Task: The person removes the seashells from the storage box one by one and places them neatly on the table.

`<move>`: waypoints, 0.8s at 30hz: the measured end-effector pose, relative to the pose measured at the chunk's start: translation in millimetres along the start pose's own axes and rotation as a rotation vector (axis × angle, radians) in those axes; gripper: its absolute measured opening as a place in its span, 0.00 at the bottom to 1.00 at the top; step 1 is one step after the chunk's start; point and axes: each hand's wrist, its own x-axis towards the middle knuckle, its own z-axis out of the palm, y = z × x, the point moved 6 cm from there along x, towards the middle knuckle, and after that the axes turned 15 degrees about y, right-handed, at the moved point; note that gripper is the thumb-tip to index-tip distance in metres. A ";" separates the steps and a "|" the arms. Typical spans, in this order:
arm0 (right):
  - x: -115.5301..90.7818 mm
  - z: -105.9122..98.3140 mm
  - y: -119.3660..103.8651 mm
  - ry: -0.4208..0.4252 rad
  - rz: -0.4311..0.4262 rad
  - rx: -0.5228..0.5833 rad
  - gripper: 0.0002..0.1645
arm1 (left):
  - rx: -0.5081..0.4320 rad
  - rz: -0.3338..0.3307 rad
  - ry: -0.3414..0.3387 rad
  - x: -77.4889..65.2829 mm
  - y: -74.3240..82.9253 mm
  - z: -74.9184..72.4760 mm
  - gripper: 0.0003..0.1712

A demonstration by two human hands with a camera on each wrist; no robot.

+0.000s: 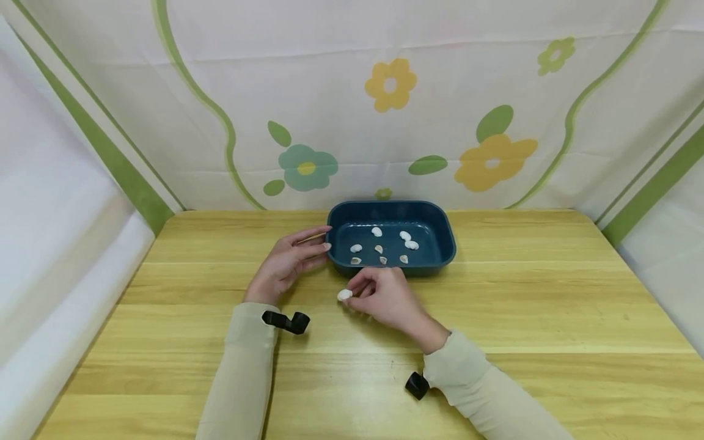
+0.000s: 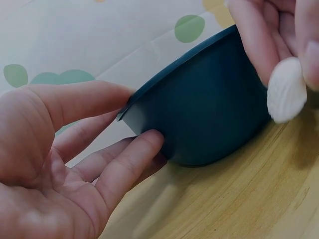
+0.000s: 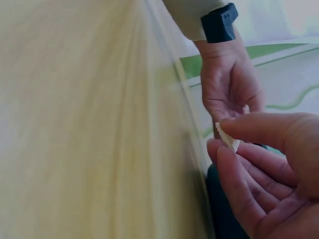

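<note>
My right hand [image 1: 387, 299] is in front of a dark blue plastic basin [image 1: 452, 247] and pinches a white ribbed seashell [image 1: 344, 295] between thumb and fingertips. The same seashell [image 2: 287, 90] shows close up in the left wrist view, held just outside the basin wall. At the basin's left side is my left hand [image 1: 286, 266], its fairly straight fingers touching the outer wall and rim. Inside the basin lie several white shells [image 1: 405, 236], and several smaller brownish shells [image 1: 379, 249] lie among them and near the front wall.
The basin stands at the back edge of a wooden table [image 1: 550, 305], close against a white curtain [image 1: 330, 91] printed with flowers. White cloth [image 1: 66, 232] hangs at the left. Each sleeve carries a small black wrist camera [image 1: 299, 322].
</note>
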 end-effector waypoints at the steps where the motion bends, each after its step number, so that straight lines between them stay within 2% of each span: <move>1: 0.4 1.2 0.9 0.005 -0.001 -0.010 0.08 | 0.000 0.001 0.002 -0.2 0.0 -0.2 0.31; 13: 7.4 12.7 4.5 0.027 0.000 -0.105 0.08 | 0.013 0.007 -0.001 0.4 -0.1 -0.2 0.31; 24: 8.2 19.6 4.5 0.024 0.015 -0.079 0.07 | 0.015 0.003 0.007 0.3 0.1 0.1 0.30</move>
